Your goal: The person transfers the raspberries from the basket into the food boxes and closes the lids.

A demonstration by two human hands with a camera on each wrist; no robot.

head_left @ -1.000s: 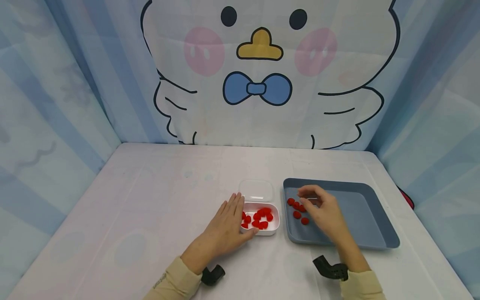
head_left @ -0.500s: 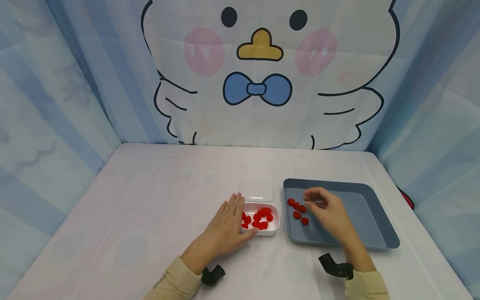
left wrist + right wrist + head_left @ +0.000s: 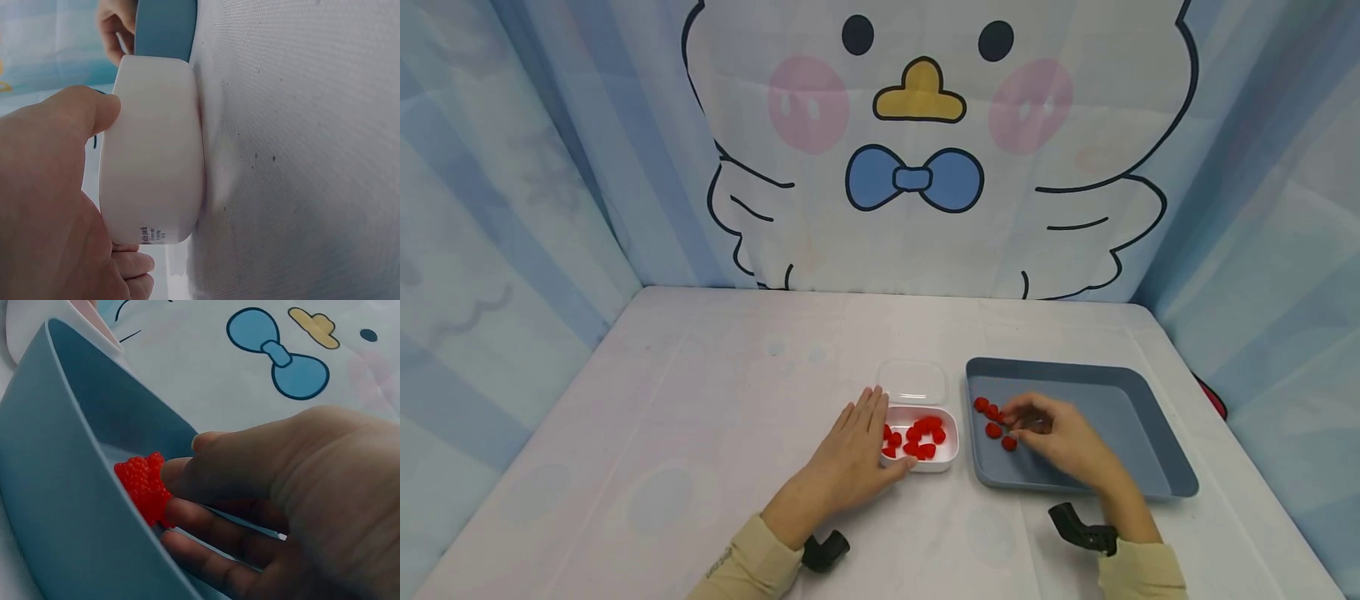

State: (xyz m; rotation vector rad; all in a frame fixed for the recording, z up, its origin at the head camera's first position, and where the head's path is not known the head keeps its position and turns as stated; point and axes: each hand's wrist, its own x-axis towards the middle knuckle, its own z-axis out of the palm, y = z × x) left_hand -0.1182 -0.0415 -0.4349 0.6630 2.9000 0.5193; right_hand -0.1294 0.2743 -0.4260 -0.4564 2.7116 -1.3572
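My left hand (image 3: 850, 467) lies along the left side of a small white plastic box (image 3: 953, 442), its fingers straight and its thumb at the near rim. Printed text shows on the box wall (image 3: 153, 150) in the left wrist view. Several red raspberries (image 3: 914, 433) lie inside the box. Over the left part of a blue-grey tray (image 3: 1120, 425), my right hand (image 3: 1060, 433) reaches down with bent fingers, thumb and fingertips apart. The fingertips are right at the edge of red raspberries (image 3: 140, 484) in the right wrist view. More raspberries (image 3: 993, 430) lie beside the hand, one partly hidden.
A clear plastic lid (image 3: 913, 382) lies flat behind the white box. The tray's raised rim stands just right of the box. A pale cloth covers the table (image 3: 700, 417). Printed curtains (image 3: 512, 250) enclose the back and sides.
My right hand has lowered and moved slightly nearer over the tray, down to the raspberries at the left. My left hand and the box have stayed in place.
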